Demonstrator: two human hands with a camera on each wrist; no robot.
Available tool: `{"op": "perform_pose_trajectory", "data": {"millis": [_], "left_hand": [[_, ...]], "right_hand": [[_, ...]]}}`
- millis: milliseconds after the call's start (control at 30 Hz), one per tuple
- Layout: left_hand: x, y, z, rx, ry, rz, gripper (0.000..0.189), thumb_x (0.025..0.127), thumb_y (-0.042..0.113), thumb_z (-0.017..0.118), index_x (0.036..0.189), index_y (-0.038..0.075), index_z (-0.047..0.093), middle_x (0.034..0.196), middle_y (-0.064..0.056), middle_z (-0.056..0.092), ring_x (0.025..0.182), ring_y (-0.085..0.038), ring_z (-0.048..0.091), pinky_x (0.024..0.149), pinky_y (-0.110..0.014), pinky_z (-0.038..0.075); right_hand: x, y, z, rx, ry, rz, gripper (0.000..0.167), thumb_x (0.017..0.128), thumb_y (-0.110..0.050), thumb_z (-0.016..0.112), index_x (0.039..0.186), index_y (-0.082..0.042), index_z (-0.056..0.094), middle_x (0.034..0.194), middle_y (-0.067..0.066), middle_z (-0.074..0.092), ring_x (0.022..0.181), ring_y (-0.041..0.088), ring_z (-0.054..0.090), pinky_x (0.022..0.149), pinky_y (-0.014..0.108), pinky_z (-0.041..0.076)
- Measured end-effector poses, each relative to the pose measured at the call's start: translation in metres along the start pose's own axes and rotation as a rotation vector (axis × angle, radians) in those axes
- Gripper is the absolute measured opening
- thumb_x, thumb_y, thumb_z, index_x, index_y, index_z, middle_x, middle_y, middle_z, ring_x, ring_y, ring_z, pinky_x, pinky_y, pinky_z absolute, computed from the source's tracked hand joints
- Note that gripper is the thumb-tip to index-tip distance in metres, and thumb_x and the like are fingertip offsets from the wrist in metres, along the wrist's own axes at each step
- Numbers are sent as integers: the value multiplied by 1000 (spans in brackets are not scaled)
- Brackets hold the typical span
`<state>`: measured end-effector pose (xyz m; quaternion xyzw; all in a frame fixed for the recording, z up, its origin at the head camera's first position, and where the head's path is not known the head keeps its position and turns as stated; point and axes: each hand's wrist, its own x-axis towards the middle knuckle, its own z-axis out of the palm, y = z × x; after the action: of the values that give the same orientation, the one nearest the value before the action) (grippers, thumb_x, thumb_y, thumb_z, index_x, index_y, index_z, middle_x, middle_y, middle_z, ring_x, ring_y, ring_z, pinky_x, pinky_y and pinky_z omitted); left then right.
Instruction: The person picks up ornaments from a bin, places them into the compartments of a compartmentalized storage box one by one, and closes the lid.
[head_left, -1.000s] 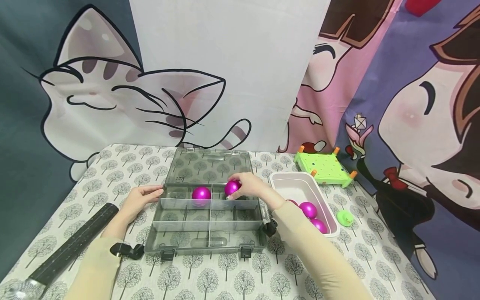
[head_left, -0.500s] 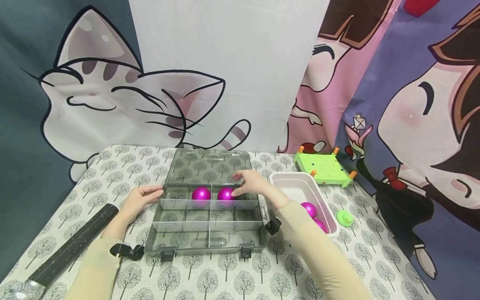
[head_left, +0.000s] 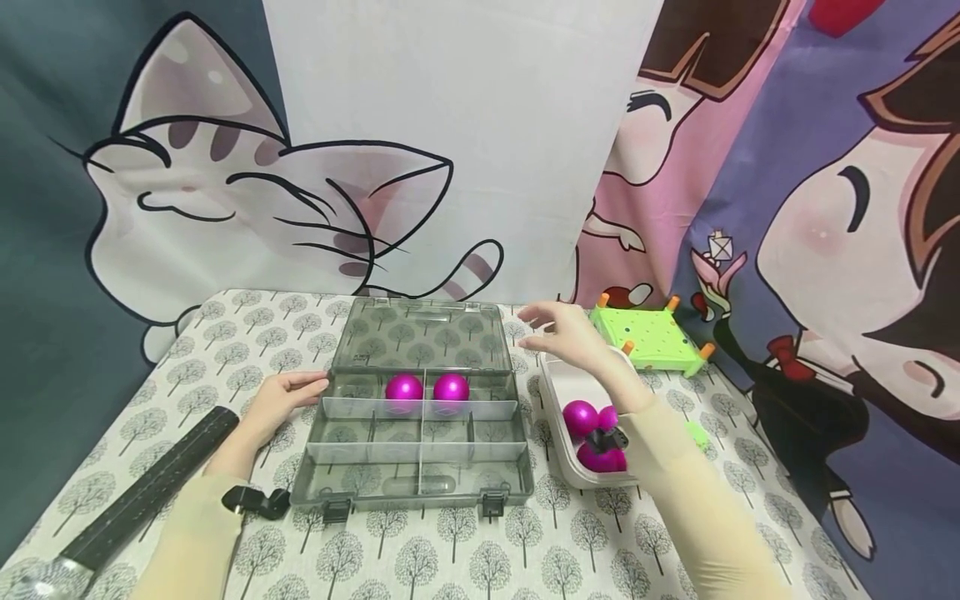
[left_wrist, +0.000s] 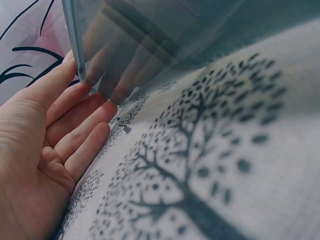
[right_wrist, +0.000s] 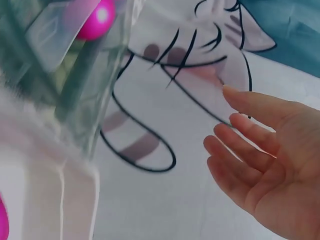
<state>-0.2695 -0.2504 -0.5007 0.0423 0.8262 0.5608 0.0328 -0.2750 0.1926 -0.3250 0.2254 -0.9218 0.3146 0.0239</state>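
Note:
A grey see-through divided box (head_left: 476,477) lies with its lid (head_left: 423,333) folded back. Two shiny magenta balls, a left one (head_left: 404,390) and a right one (head_left: 452,388), sit in its back row on either side of the middle divider. My left hand (head_left: 281,404) touches the box's left side with fairly straight fingers; the left wrist view shows the fingertips at the clear wall (left_wrist: 75,45). My right hand (head_left: 566,335) is raised above the back of a white tub (head_left: 551,408), fingers relaxed and holding nothing. Several magenta balls (head_left: 581,418) lie in the tub, partly hidden by the right wrist's camera.
Behind the tub lies a green board with orange pegs (head_left: 648,335). A small green toy (head_left: 697,435) shows partly behind the right sleeve. At the left a long black cylinder (head_left: 153,483) lies beside the left forearm. A printed curtain (head_left: 465,150) hangs behind the table.
My right hand let go of the second ball in the back right compartment. The ball sits near the middle divider, and the hand has moved right, over the tub. My left hand stays put.

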Motion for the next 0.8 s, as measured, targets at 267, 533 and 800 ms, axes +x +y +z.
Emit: {"op": "perform_pose_trajectory", "data": {"millis": [267, 533, 800], "left_hand": [[1, -2, -1, -1, 0, -4, 53, 97, 28, 62, 134, -9, 53, 137, -30, 52, 78, 5, 66, 106, -54, 43], [0, -1, 0, -1, 15, 11, 51, 96, 27, 63, 131, -10, 55, 133, -32, 54, 78, 2, 67, 93, -27, 52], [1, -3, -1, -12, 7, 2, 51, 96, 27, 64, 132, -9, 55, 133, -31, 55, 79, 3, 67, 81, -9, 47]], "right_hand": [[-19, 45, -14, -59, -20, 34, 34, 81, -8, 77, 111, 3, 66, 111, 20, 69, 101, 38, 67, 89, 49, 56], [-36, 76, -17, -139, -164, 45, 43, 79, -14, 79, 115, 5, 64, 113, 24, 68, 104, 40, 66, 90, 53, 54], [-44, 95, -17, -133, -309, 75, 53, 78, -17, 80, 120, 8, 61, 119, 26, 65, 110, 43, 61, 96, 55, 50]]}}
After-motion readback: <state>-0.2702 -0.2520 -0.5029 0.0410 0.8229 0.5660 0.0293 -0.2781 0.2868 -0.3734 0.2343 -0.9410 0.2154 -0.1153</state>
